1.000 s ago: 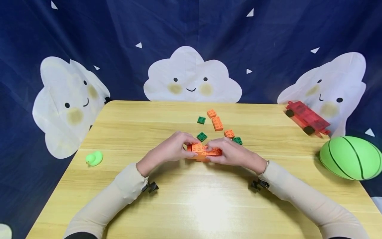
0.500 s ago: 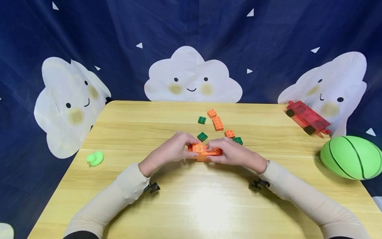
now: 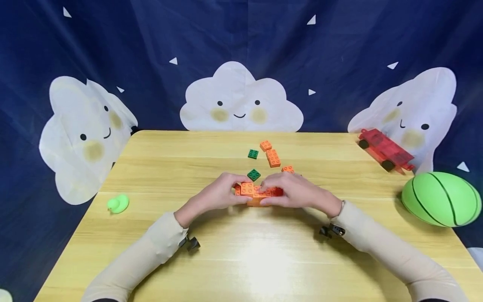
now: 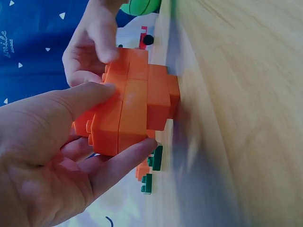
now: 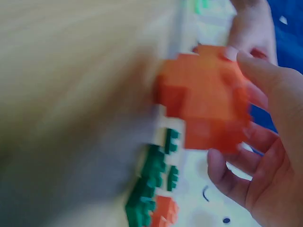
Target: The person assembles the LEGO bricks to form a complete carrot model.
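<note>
1. Fingers partly curled, left hand [image 3: 216, 193] and right hand [image 3: 296, 191] grip the orange stack [image 3: 256, 202] mid-counter [image 3: 226, 260], at nine and three o'clock.
2. The right hand now mostly hides a green brick [image 5: 137, 201] at two o'clock, plainer earlier.
3. Right-wrist view blurs the stack.

White word "smile" [image 4: 4, 43] on blue cloth [image 4: 35, 33]

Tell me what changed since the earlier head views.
The right hand has shifted slightly rightward, now largely hiding the nearest green brick in the head view. Nothing was let go: it and the left hand still hold the orange brick build. Other loose bricks, toy duck, red toy car and green ball stayed put.
</note>
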Demonstrator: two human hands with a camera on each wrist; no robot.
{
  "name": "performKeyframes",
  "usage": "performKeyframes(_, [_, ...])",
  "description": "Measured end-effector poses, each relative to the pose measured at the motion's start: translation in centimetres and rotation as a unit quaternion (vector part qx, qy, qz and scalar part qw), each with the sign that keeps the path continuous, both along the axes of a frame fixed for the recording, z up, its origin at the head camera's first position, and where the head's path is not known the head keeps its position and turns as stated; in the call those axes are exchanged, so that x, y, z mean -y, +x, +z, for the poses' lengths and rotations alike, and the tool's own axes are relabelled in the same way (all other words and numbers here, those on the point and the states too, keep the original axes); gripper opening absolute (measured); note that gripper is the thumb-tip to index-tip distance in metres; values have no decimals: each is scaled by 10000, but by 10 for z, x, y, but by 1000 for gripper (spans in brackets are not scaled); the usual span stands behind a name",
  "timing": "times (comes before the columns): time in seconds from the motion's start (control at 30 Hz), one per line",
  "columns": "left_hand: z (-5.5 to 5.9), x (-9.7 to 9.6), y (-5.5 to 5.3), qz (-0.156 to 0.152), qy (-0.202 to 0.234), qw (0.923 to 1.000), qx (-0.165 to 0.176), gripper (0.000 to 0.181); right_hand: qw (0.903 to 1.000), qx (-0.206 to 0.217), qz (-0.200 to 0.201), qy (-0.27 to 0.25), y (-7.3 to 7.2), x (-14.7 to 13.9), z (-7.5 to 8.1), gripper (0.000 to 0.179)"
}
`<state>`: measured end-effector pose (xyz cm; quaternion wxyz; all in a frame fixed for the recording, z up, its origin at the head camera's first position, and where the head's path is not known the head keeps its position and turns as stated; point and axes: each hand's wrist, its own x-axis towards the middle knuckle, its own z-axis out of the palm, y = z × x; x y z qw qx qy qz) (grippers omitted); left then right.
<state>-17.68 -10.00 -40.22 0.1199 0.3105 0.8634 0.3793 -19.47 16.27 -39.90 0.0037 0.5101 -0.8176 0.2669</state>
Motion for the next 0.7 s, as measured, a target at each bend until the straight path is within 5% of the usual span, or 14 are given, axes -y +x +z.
performKeyframes(0.1, [0,0,-1,-6,79,10000,21,29,9998,80,-87,-129,-14,-12,9,14])
performKeyframes(0.37, [1,-2,0,-83,138,9997,186,30,9849,537,-1583,439,-52,-55,0,13])
performKeyframes(0.7, [-1,3,-1,0,114,9997,198,29,9745,1098,-1819,722,-61,-54,-17,15])
